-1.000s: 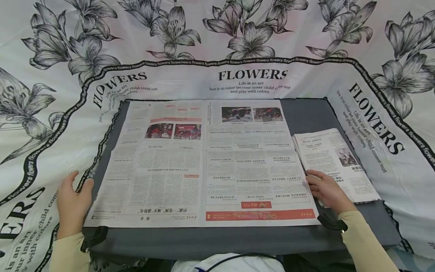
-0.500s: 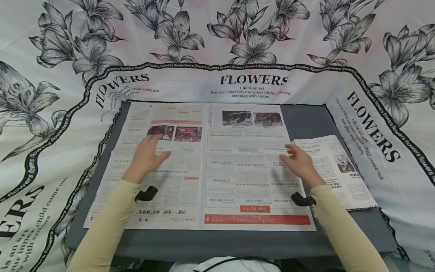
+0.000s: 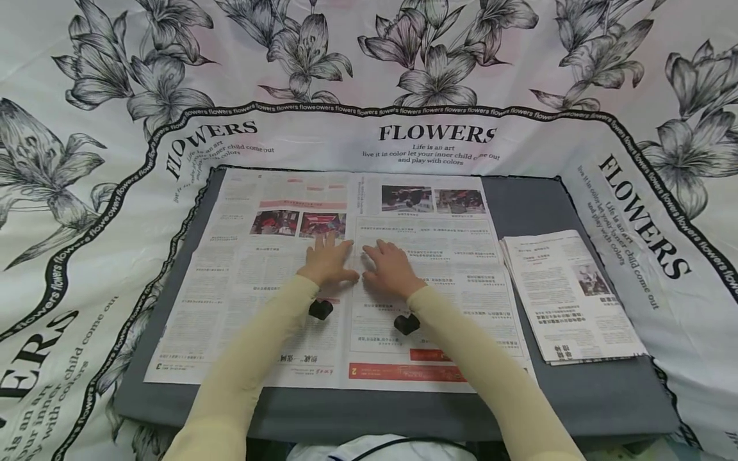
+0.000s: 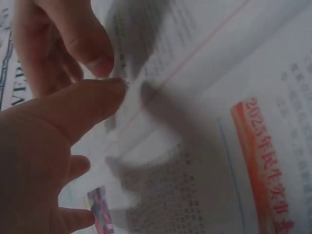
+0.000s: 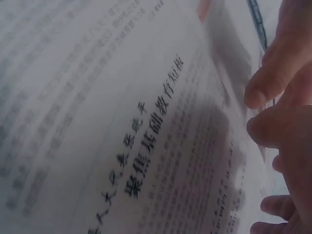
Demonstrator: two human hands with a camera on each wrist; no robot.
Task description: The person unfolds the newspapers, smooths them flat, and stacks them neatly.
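An unfolded newspaper (image 3: 219, 314) lies flat, with pictures along its top and a red band at its lower right. My left hand (image 3: 328, 261) is over the left page near the centre crease, fingers spread. Across the crease, my right hand (image 3: 392, 267) is over the right page, its fingers loosely extended. Only a narrow strip of paper separates the two hands in the head view. Shadows fall on the newsprint (image 4: 161, 195) under the hands in the left wrist view. Neither hand grips anything.
A folded newspaper stack (image 3: 553, 288) lies at the right of the dark grey table surface (image 3: 519, 205). Around it spreads a white cloth (image 3: 311, 141) printed with flowers and lettering. Each wrist carries a small black device.
My left hand has come in from the newspaper's left edge, and my right hand from beside the stack. Both now meet near the crease. The newspaper stays spread out.
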